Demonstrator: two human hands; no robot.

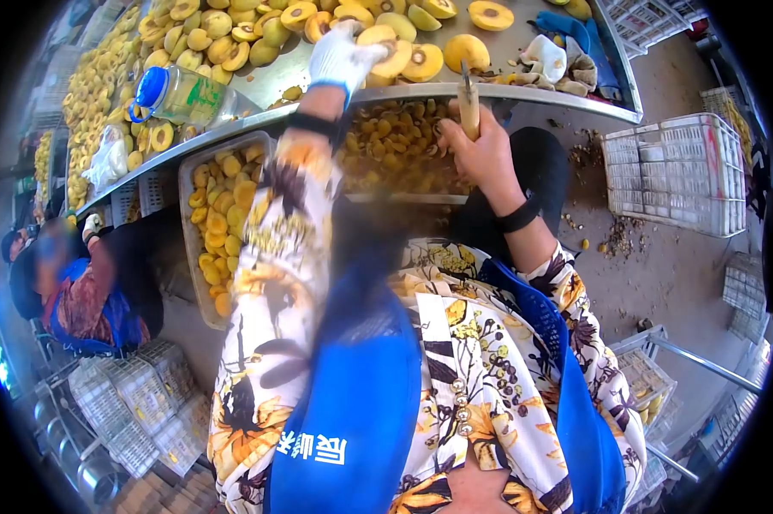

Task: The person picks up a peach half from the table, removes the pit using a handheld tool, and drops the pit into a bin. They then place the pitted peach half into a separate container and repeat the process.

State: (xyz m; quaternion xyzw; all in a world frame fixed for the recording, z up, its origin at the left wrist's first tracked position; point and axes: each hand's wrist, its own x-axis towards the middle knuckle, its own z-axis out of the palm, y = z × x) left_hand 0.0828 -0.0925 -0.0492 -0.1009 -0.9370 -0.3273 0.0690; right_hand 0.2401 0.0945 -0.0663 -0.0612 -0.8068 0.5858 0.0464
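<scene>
My left hand, in a white knit glove, reaches over the metal worktable. Its fingers close on a yellow peach half at the edge of the fruit pile. Bare, my right hand grips a pitting knife by its pale wooden handle, the narrow metal tip pointing up just in front of a whole-looking peach. Another cut half lies behind that peach, brown at its centre. Below the table edge, between my arms, sits a bin of peach pieces.
Crates stand on the floor to the right, near scattered scraps. A tub of peach halves is left of my arm. On the table lie a large blue-capped bottle and cloths. Another person sits far left.
</scene>
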